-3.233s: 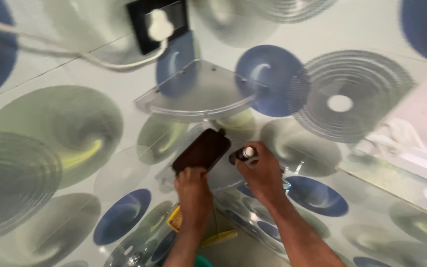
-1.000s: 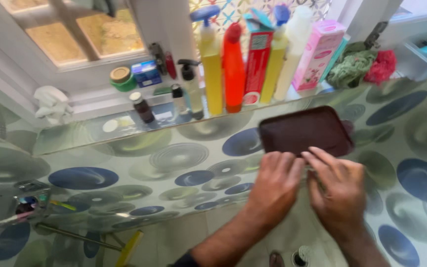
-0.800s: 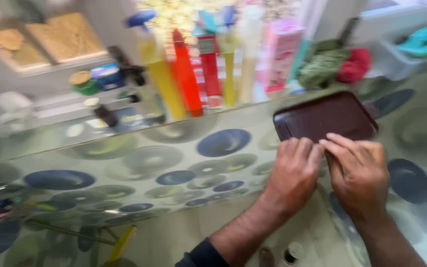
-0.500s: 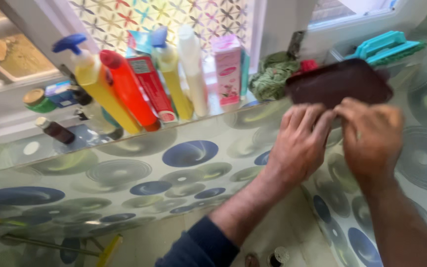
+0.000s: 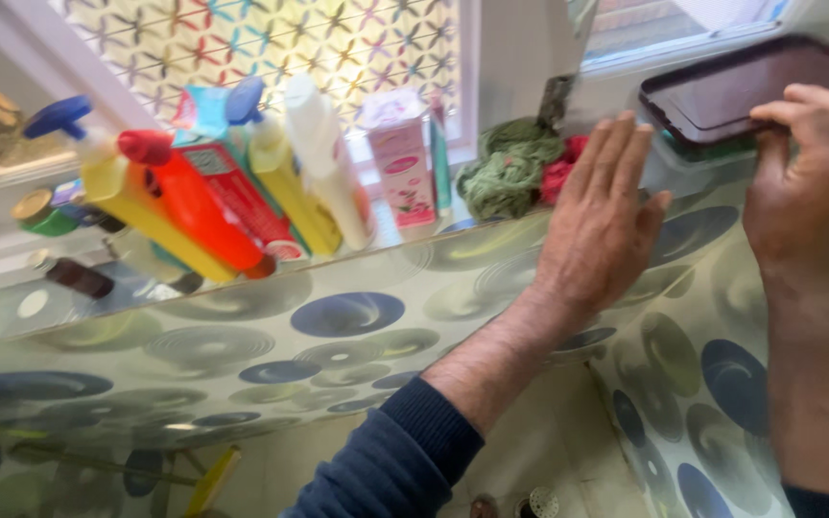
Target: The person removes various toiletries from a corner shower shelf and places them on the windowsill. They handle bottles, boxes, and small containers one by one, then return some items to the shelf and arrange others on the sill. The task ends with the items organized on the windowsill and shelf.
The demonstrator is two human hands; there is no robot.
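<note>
A dark brown rectangular tray [image 5: 741, 88] is up at the top right, over a pale container on the window ledge. My right hand [image 5: 813, 182] grips the tray's near edge. My left hand [image 5: 602, 216] is open with fingers spread, held flat in front of the tiled wall just left of the tray, touching nothing I can make out. A green cloth [image 5: 506, 177] and a red cloth [image 5: 560, 173] lie on the ledge beside my left hand.
Several bottles stand on the ledge [image 5: 405, 240]: a yellow spray bottle [image 5: 117, 187], an orange bottle [image 5: 189, 206], a white bottle [image 5: 323, 158], plus a pink carton [image 5: 400, 158] and small jars at the left. Patterned tiles [image 5: 338, 317] cover the wall below; a floor drain [image 5: 539, 501] shows at the bottom.
The tray has gone up and right onto the ledge's far end. My left hand has let go of it and spread open; my right hand still holds it.
</note>
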